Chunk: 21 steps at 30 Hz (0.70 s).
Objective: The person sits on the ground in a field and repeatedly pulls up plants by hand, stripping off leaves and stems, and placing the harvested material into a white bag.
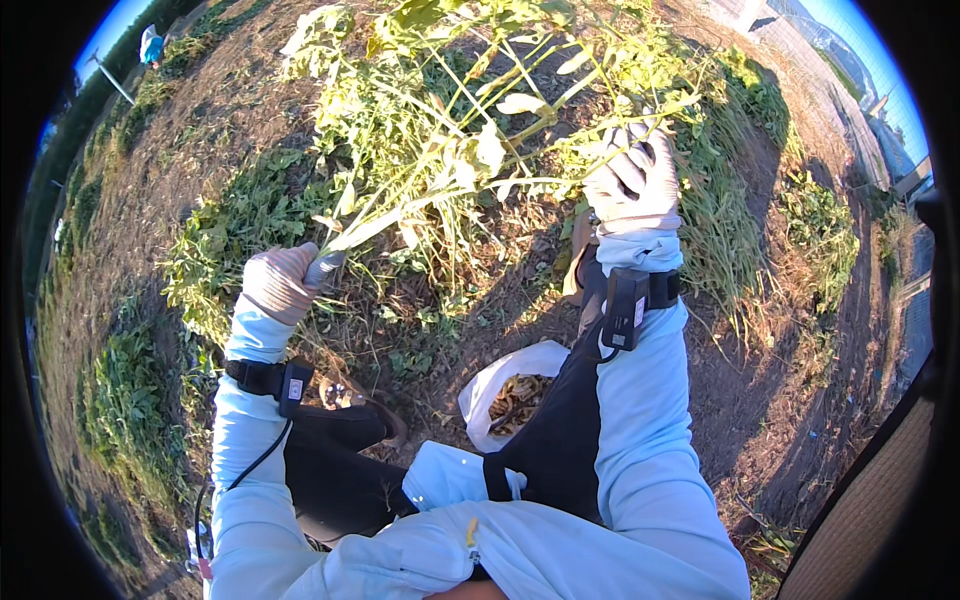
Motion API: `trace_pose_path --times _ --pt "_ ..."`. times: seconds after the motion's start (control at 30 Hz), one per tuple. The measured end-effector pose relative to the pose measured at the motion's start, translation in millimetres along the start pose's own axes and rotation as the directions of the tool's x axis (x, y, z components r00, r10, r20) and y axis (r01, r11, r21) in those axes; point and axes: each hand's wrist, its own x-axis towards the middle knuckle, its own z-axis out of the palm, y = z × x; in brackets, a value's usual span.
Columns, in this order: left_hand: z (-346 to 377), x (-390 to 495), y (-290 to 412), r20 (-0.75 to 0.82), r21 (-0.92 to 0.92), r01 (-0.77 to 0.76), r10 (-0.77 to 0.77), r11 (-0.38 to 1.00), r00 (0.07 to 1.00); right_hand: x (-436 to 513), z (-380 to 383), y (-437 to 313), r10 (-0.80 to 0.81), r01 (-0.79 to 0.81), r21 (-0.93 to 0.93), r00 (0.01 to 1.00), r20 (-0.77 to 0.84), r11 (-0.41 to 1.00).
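Gloved, my left hand (289,276) is closed around the stem ends of a leafy green plant (450,176) at the left. Its branched stems and pale leaves spread up and to the right, over a heap of cut greenery. My right hand (634,169), also gloved, is at the plant's right side among the outer stems, fingers partly bent; whether it grips a stem is unclear. Between my legs stands a white plastic bag (480,397), open at the top, with brownish pods or similar pieces (517,401) inside.
Low green plants (131,397) grow at the left. Pulled or wilted greenery (712,202) lies at the right on bare soil. A wire fence (911,315) runs along the far right. Another person (152,48) is far off at the upper left.
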Motion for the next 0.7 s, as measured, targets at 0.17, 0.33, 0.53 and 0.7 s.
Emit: trace_pose_path --times 0.17,0.33,0.53,0.7 --pt "-1.6 1.4 11.6 -0.003 0.056 -0.092 0.092 0.994 0.996 8.6 -36.5 -17.2 -0.086 0.089 -0.178 0.996 0.023 0.980" --pt "-3.6 2.9 12.5 0.013 0.105 -0.151 0.150 0.983 0.989 7.5 -86.8 -29.1 0.022 -0.051 -0.097 0.961 -0.275 0.994" --pt "-13.5 -26.5 -47.1 0.044 0.012 0.318 -0.318 0.948 0.947 -24.5 -92.0 -114.5 -0.139 0.179 0.467 0.983 -0.119 0.866" --pt "13.5 -23.8 -63.2 0.085 -0.189 0.398 -0.389 0.898 0.917 -4.1 -57.0 -58.2 -0.098 0.097 0.024 0.994 0.043 0.995"
